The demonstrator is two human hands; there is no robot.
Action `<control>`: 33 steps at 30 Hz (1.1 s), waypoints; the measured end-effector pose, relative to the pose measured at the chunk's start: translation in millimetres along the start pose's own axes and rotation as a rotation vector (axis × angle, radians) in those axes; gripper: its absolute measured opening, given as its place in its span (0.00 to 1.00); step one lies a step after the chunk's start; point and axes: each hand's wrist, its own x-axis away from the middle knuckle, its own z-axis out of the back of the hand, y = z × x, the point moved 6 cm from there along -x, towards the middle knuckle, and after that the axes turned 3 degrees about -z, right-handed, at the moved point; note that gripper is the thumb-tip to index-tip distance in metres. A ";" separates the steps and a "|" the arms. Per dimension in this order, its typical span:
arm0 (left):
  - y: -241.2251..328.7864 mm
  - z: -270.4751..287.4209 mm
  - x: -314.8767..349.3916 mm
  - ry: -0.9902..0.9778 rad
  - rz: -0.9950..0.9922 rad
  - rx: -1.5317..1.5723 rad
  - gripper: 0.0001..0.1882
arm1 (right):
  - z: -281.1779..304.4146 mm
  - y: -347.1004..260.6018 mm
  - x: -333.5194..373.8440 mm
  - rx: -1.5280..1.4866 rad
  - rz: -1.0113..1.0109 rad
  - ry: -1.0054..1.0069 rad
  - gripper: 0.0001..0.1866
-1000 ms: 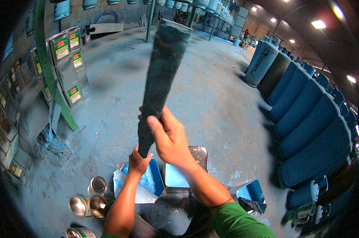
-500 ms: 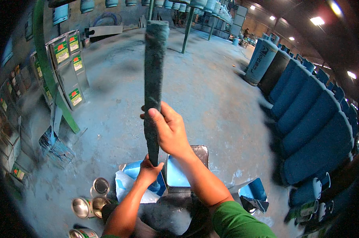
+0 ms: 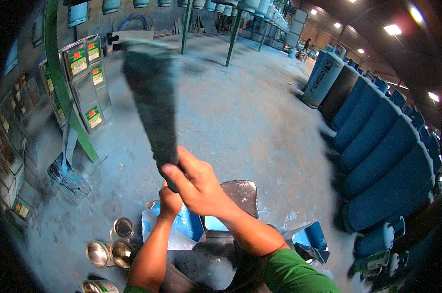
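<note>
Bar (image 3: pixel 155 107), long and dark, sticks up and out over the blue floor (image 3: pixel 260 127). It leans to the left, and its wide top is blurry. The left hand (image 3: pixel 170 201) and the right hand (image 3: pixel 197 185) are close together, both wrapped around its thin low end. The right hand hides some of the left one. Below the hands, a square tin (image 3: pixel 197 225) shows blue inside. Round cans (image 3: pixel 98 255) sit to the left of it, and big blue tanks (image 3: pixel 392 171) stand in a row well apart, on the right.
</note>
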 end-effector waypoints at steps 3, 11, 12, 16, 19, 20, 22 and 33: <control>-0.1 -20.1 13.6 -0.063 0.009 0.315 0.23 | 1.1 0.6 -3.0 0.040 -0.026 0.002 0.19; -30.1 -15.1 39.2 -0.288 0.148 -0.489 0.27 | 27.1 38.8 -16.1 -0.070 -0.228 0.179 0.16; -32.2 -12.3 37.8 -0.295 0.158 -0.490 0.27 | 30.5 42.6 -16.7 -0.076 -0.235 0.219 0.16; -34.8 7.2 20.0 -0.231 0.144 -0.471 0.27 | 28.3 57.0 -14.4 -0.165 -0.346 0.224 0.15; -31.4 20.6 -0.3 -0.120 0.099 -0.479 0.27 | 16.8 40.4 -13.0 -0.109 -0.135 0.190 0.11; -28.8 23.4 -5.0 -0.080 0.076 -0.467 0.26 | 10.9 38.9 -10.2 -0.137 -0.175 0.133 0.11; -18.8 21.7 -9.2 -0.020 -0.056 -0.438 0.22 | 4.4 26.5 -6.3 -0.064 -0.117 0.089 0.15; -23.8 -22.0 28.3 -0.186 0.074 -0.487 0.30 | 23.8 34.8 -21.0 -0.055 -0.149 0.160 0.15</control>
